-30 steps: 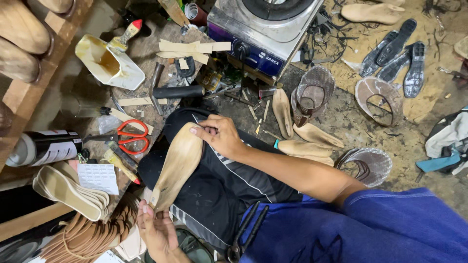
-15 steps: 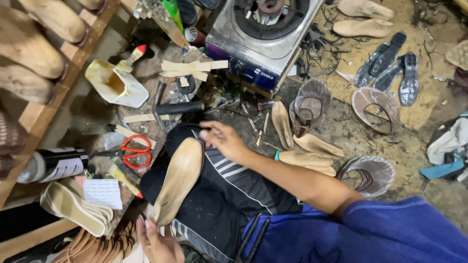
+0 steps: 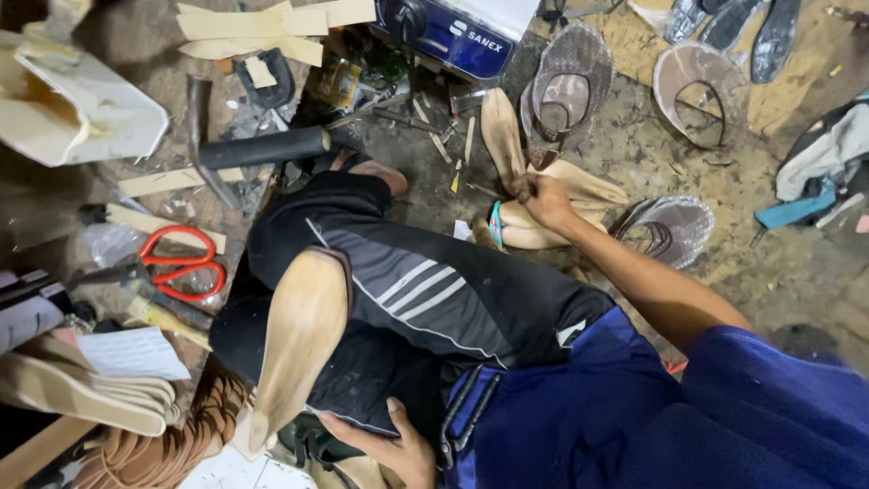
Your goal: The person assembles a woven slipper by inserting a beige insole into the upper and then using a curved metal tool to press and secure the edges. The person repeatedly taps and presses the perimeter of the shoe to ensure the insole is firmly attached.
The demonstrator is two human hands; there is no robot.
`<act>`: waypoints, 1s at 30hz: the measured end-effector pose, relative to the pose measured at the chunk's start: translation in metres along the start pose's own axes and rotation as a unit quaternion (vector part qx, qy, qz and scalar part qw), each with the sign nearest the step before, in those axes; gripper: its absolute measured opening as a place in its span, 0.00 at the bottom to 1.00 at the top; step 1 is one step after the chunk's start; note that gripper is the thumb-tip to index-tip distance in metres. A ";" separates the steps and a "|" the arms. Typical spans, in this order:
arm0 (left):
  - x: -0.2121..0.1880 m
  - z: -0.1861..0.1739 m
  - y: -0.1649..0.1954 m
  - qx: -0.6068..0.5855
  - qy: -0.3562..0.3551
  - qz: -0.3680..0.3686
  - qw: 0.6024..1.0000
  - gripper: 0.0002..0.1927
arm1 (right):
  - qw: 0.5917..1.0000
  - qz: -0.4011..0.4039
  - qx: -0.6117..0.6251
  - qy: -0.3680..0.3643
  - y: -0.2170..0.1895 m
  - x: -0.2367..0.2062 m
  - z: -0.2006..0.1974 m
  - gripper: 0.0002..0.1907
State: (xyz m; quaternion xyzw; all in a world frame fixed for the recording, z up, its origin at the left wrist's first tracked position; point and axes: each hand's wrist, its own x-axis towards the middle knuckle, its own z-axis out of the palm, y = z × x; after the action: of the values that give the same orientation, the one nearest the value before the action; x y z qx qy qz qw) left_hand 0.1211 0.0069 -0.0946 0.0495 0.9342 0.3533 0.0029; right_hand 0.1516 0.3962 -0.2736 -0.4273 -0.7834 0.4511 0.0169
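Right hand fingers pinching one of three tan insoles, left hand fingers spread.

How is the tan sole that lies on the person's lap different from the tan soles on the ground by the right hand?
The sole on the lap lies alone across the black shorts, and no hand grips it; the left hand rests near its lower end. The soles on the ground lie several together on the dirt floor, and the right hand touches them. Both are tan, long and flat.
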 end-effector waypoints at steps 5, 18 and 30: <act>0.008 0.001 0.003 0.033 0.009 -0.042 0.999 0.48 | 0.994 -0.023 -0.046 0.094 -0.006 0.044 -0.017 0.07; 0.006 0.012 -0.007 -0.088 0.018 -0.058 0.994 0.50 | 0.928 0.174 -0.327 -0.027 0.000 0.122 -0.026 0.15; 0.009 -0.004 0.006 -0.023 -0.026 -0.025 0.999 0.47 | 0.933 -0.103 0.146 0.313 -0.017 0.031 -0.080 0.10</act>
State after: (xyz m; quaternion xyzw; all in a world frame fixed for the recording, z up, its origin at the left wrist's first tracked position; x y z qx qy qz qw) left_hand 0.1121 0.0096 -0.0875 0.0349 0.9264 0.3730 0.0372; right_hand 0.1540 0.4693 -0.2248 -0.4563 -0.7040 0.3996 0.3695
